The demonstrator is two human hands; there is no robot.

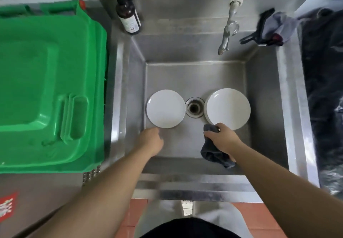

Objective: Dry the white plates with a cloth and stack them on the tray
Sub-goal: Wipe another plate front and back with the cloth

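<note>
A single white plate (165, 108) lies on the sink floor left of the drain. A stack of white plates (228, 108) lies right of the drain. My left hand (150, 139) is just below the left plate's near edge, fingers curled downward and holding nothing that I can see. My right hand (220, 139) grips a dark grey cloth (213, 153) and sits at the near edge of the plate stack. The cloth hangs down below that hand. No tray is in view.
The steel sink (128, 89) has a drain (194, 107) in the middle and a tap (228, 31) at the back. A soap pump bottle (127, 13) stands at the back left corner. A green bin lid (50, 89) lies to the left. Dark cloths (272, 26) sit at the back right.
</note>
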